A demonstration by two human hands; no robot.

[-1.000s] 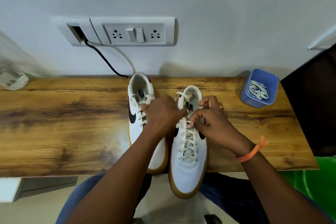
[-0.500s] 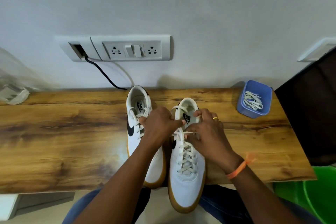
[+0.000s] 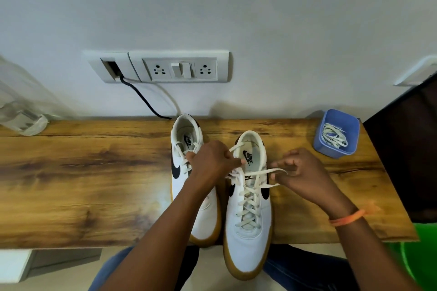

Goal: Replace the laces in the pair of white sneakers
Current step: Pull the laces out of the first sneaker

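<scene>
The right sneaker [image 3: 248,227], "NIKE" printed on its insole, overhangs the tabletop's [image 3: 82,184] near edge, touching the left sneaker [image 3: 183,172]. The left hand [image 3: 212,163] pinches its lace [image 3: 260,172] at the collar; the right hand [image 3: 300,172] pinches the lace's other end. A blue tub [image 3: 337,133] of laces sits at the far right corner.

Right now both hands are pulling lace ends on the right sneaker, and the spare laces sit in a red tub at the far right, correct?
Not quite: the head view shows the tub is blue, not red. Left hand and right hand do grip lace ends on the right sneaker.
</scene>
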